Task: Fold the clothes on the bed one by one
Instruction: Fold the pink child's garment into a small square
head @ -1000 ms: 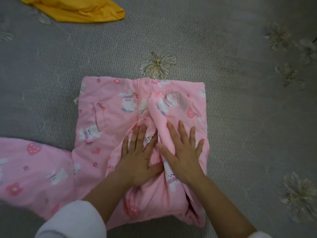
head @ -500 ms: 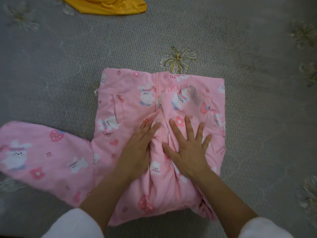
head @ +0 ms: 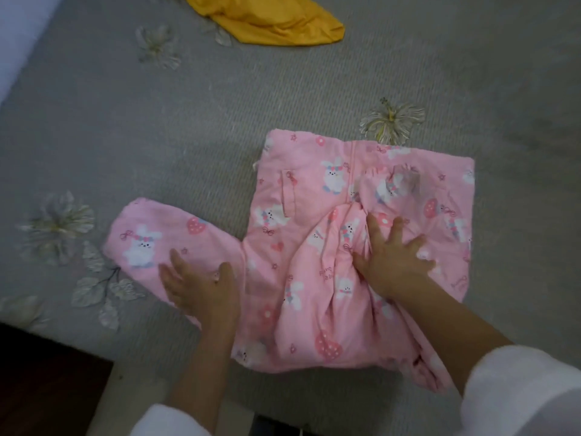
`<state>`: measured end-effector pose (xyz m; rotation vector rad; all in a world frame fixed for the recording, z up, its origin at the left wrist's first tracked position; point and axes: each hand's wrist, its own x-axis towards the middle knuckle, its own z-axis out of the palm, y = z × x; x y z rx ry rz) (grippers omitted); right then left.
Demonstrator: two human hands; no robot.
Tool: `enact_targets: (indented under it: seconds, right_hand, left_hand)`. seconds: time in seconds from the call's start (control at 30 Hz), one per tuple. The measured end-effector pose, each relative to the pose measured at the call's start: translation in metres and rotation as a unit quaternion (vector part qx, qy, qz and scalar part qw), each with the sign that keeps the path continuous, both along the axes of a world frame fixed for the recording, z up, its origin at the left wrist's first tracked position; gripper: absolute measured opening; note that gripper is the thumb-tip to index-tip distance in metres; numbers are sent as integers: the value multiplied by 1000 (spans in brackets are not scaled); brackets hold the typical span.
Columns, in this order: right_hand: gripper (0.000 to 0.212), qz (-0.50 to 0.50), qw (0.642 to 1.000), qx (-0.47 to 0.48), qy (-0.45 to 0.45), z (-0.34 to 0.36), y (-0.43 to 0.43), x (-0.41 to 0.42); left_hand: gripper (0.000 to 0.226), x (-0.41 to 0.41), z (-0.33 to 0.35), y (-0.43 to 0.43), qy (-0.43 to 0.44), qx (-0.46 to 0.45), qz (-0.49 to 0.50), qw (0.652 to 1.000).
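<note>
Now mid-fold: pinning pink bunny-print quilted jacket (head: 301, 190) with splayed-fingered right hand (head: 393, 262); resting spread-fingered left hand (head: 201, 287) on loose sleeve (head: 151, 237); likely folding it inward next.

The yellow garment (head: 267, 23) at the top of the frame is cut off by the upper edge, and both white cuffs (head: 518, 398) run out past the bottom edge. The left hand (head: 201, 291) on the outstretched sleeve (head: 151, 234) of the pink garment (head: 314, 196) is smeared by motion blur, so whether it pinches the cloth or merely lies on it cannot be told. The right hand (head: 393, 262) hides the bunched fabric beneath its palm, and the lettering (head: 327, 273) printed on the pink cloth is too small to read.
</note>
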<state>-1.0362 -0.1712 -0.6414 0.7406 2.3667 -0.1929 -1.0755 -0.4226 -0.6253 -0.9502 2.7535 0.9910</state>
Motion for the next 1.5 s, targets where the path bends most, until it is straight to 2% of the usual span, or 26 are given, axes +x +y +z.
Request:
enact_targets:
  seconds: [0.07,0.13,0.2,0.27,0.33,0.4,0.47,0.53,0.63,0.77,0.83,0.93,1.03,1.2,1.27,1.4,1.5]
  right_hand:
    - [75,-5,1000,3,-11,2,-6,-5]
    - [74,-3,1000,13,-19,6,-10,-8]
    - [73,13,999,30,-30,9,-13,-10]
    - [73,31,998,37,-45,11,-14,-13]
    - [73,48,996,39,-62,13,-15,-16]
    - [73,50,995,40,-72,15,-15,-17]
    - [72,53,995,39,-75,18,-15,-17]
    - [73,50,995,38,-74,18,-15,-17]
    - [75,54,995,61,-61,17,-16,-13]
    - [78,79,995,56,29,13,-3,8]
    - [77,50,993,-1,103,13,10,20]
    - [65,65,973,-48,216,11,23,40]
    - [62,84,971,-74,210,0,21,54]
    - [59,89,980,-52,169,-16,20,51]
    - [60,83,980,-81,160,-12,22,47]
    - [64,47,953,-175,242,24,30,57]
    - [72,144,937,-140,287,48,25,99]
  left_hand:
    - [85,-3,0,-23,-49,49,147,987]
    - [80,-6,-4,-37,-72,102,254,959]
    - [64,-8,-7,-45,-48,162,292,941]
    - [42,-10,-1,-45,15,227,284,931]
    - [26,-10,11,-42,70,212,228,948]
    - [16,-10,24,-34,124,160,126,971]
    - [23,-6,35,-21,204,118,-13,972]
    - [36,-2,39,0,246,95,-166,950]
    - [57,-5,33,45,154,96,-351,919]
    - [56,-1,0,92,-11,-22,-539,842]
    - [58,1,-11,99,-40,-22,-561,826]
    - [63,-4,-16,102,30,-32,-615,787]
    - [63,-8,-24,113,63,-93,-662,741]
    - [64,-8,-39,123,38,-139,-657,740]
    - [65,-10,-37,125,23,-143,-657,740]
    - [70,-12,-17,118,-18,-39,-658,751]
    - [77,8,6,84,18,-19,-677,736]
